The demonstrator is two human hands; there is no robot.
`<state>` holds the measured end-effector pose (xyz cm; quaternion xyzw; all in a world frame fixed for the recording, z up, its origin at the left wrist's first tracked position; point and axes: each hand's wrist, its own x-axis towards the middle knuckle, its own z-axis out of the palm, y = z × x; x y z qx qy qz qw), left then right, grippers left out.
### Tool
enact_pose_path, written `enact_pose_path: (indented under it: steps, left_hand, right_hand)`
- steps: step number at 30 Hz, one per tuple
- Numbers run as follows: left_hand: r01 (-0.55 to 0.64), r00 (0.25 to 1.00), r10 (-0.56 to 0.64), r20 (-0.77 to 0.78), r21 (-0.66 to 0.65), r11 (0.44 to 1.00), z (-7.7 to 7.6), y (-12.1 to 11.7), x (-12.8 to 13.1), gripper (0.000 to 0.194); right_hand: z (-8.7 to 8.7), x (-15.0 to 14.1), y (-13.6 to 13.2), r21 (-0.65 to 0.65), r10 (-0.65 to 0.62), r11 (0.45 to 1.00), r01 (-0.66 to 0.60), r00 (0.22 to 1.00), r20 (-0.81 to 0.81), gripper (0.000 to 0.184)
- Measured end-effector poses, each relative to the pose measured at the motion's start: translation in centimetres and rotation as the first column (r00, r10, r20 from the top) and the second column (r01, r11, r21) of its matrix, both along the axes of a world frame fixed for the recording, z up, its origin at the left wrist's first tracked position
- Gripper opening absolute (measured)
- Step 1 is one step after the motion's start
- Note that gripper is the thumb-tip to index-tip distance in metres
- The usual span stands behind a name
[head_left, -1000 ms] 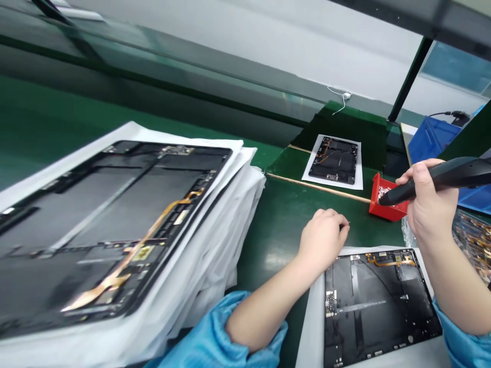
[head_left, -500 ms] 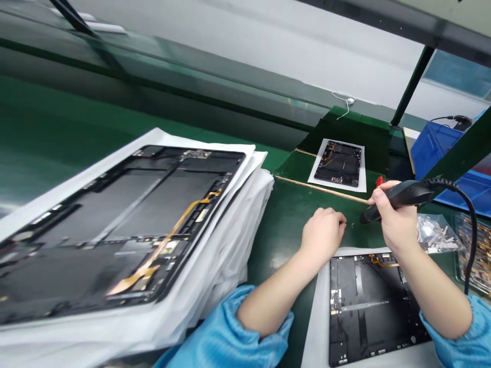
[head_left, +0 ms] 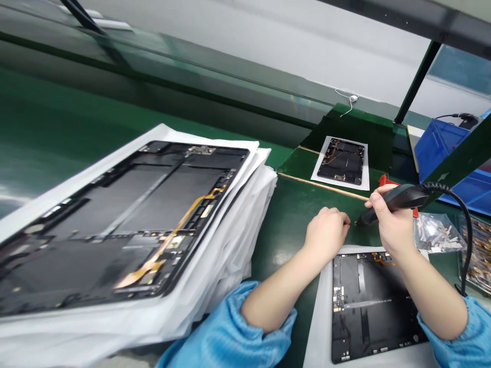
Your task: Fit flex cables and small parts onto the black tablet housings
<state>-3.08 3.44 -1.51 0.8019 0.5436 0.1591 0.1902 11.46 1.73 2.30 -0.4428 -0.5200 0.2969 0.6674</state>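
My right hand [head_left: 397, 227] is wrapped round a black electric screwdriver [head_left: 406, 197] with a coiled cord. Its tip points down and left, beside tiny screws [head_left: 356, 223] on the green bench top. Just left of them rests my left hand [head_left: 326, 232], fingers curled together; whatever they pinch, if anything, is hidden. Below both hands a black tablet housing [head_left: 379, 317] lies on white sheeting, with an orange flex cable [head_left: 378, 259] at its top edge. My right forearm covers its right side.
At left is a stack of white foam sheets [head_left: 230, 245] topped by another black housing [head_left: 126, 220]. A third housing [head_left: 341, 161] lies farther back. On the right are a bag of small parts [head_left: 439, 234], a tray [head_left: 479, 250], blue bins [head_left: 441, 145] and a red object [head_left: 387, 180].
The screwdriver tip has moved left and down, closer to the screws and my left hand. More of the red object shows behind my right hand. The view has shifted slightly.
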Motion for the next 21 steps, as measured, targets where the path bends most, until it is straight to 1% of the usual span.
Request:
enact_pose_path:
  steps: [3, 6, 9, 13, 16, 21]
  left_hand:
    - [0.012, 1.000, -0.013, 0.022, 0.009, 1.000, 0.0, 0.0, 0.0, 0.011]
    - [0.065, 0.996, -0.067, 0.057, 0.023, 0.998, 0.1, -0.1, 0.1, 0.012]
    - [0.147, 0.983, -0.151, 0.102, 0.045, 0.988, 0.5, -0.5, 0.3, 0.019]
    - [0.222, 0.959, -0.231, 0.166, 0.074, 0.972, 0.9, -1.3, 0.7, 0.011]
    - [0.239, 0.944, -0.251, 0.216, 0.082, 0.968, 0.9, -1.7, 1.0, 0.011]
    - [0.247, 0.926, -0.253, 0.281, 0.057, 0.967, 0.6, -2.0, 1.4, 0.009]
  right_hand:
    - [0.1, 0.1, -0.1, 0.005, 0.001, 1.000, -0.001, 1.000, -0.020, 0.019]
    - [0.6, 0.4, -0.7, 0.013, 0.001, 1.000, 0.000, 0.998, -0.058, 0.020]
    - [1.5, 1.0, -1.7, 0.014, -0.007, 1.000, 0.009, 0.994, -0.105, 0.020]
    - [2.9, 1.8, -3.2, 0.040, -0.027, 0.999, 0.035, 0.984, -0.178, 0.018]
    - [3.6, 2.4, -4.1, 0.044, -0.025, 0.998, 0.037, 0.969, -0.246, 0.018]
    - [4.1, 2.9, -4.9, 0.063, -0.022, 0.997, 0.044, 0.949, -0.313, 0.018]
